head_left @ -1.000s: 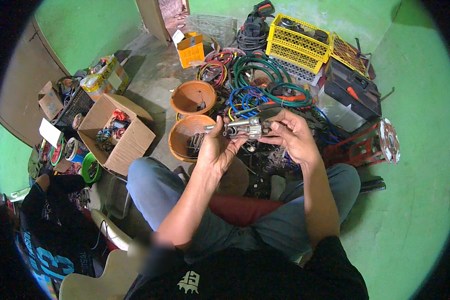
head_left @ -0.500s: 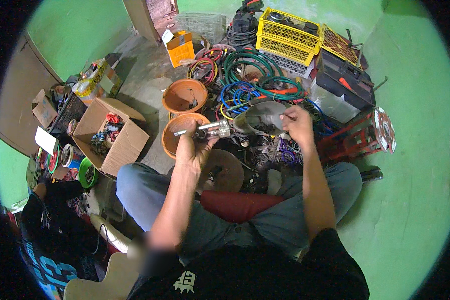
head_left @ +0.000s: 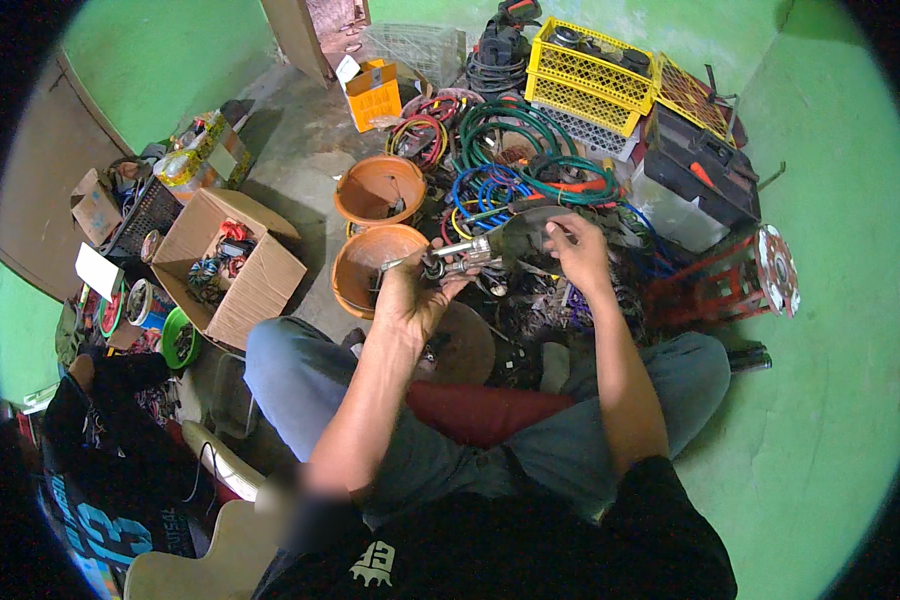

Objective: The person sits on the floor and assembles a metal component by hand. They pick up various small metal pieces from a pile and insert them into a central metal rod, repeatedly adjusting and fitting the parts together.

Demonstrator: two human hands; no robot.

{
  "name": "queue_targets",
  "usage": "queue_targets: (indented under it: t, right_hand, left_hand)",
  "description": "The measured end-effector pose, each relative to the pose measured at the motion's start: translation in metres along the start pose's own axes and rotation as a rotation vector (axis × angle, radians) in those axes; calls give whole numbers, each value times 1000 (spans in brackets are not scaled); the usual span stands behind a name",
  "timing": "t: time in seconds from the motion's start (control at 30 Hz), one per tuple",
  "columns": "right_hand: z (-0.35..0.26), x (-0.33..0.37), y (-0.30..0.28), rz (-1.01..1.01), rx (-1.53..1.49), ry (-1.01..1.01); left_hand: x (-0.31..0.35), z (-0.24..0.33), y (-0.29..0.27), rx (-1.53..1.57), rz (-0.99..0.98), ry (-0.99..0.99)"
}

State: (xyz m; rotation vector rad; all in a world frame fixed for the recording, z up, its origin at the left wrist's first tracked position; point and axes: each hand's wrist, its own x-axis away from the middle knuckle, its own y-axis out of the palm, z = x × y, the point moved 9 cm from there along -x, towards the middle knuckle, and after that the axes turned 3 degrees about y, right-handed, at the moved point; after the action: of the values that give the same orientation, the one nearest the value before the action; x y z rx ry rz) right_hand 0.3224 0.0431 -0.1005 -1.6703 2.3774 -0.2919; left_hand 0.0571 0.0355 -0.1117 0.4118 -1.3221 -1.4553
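Observation:
My left hand (head_left: 415, 298) is closed around a small bundle of shiny metal parts (head_left: 460, 256), rod-like and ringed pieces whose exact kind I cannot make out. To the right, my right hand (head_left: 578, 252) pinches the edge of a grey metal scoop-like container (head_left: 522, 232), which is tilted beside the metal parts. Just left of my left hand stands an orange plastic bowl (head_left: 355, 270), with a second orange bowl (head_left: 370, 190) behind it. Below my hands a round brownish disc (head_left: 470, 345) lies between my legs.
Coiled green hose (head_left: 505, 125) and blue hose (head_left: 480, 190) lie ahead. Yellow crates (head_left: 585, 85) and a black-lidded toolbox (head_left: 705, 165) stand behind at right. A red metal frame (head_left: 715, 290) lies right. An open cardboard box (head_left: 225, 270) of cables stands left. Another person (head_left: 110, 450) is lower left.
My right hand has tilted the grey container and moved it slightly, so its inside shows less. The metal parts in my left hand have shifted right, nearer the container.

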Motion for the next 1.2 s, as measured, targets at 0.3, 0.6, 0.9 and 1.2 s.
queue_targets:
  t: [0.3,0.6,0.9,1.2]
  right_hand:
    - [-118,69,43,-364,178,-324]
    - [-129,65,57,-229,178,-516]
    - [-126,63,57,-115,161,-399]
    - [-108,57,49,-37,-2,-249]
  left_hand:
    - [6,-3,10,-95,44,44]
    - [6,-2,26,-107,-113,31]
    - [15,-3,41,-186,-245,-5]
    - [24,-6,53,-260,-314,-15]
